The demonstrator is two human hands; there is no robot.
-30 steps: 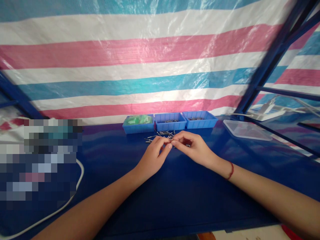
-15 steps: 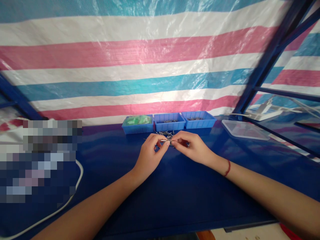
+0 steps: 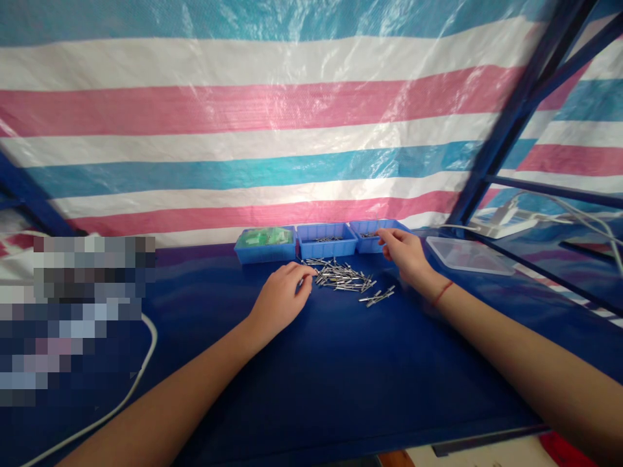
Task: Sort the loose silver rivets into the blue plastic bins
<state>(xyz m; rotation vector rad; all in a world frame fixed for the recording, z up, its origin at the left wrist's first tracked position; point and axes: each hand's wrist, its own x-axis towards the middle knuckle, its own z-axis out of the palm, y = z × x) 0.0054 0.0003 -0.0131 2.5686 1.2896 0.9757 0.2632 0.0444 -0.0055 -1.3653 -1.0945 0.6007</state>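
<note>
Metal pieces that look like blind rivets lie heaped on the blue tabletop, with several more apart at the right. My left hand rests at the left edge of the heap, thumb and fingers drawn together; what they hold, if anything, is hidden. Over the front rim of the right blue bin is my right hand, its index finger stretched out and the thumb apart below it. Nothing shows between them. Similar metal pieces lie in that bin and in the middle blue bin.
The left blue bin holds green packets. A clear plastic lid lies at the right, before a white power strip. A white cable curves along the left. Blue metal frame posts and a striped sheet bound the table.
My hands were together over the heap, fingering a thin metal piece. Now they are apart: my right hand has moved right to the bin, my left slightly left, and the heap is uncovered.
</note>
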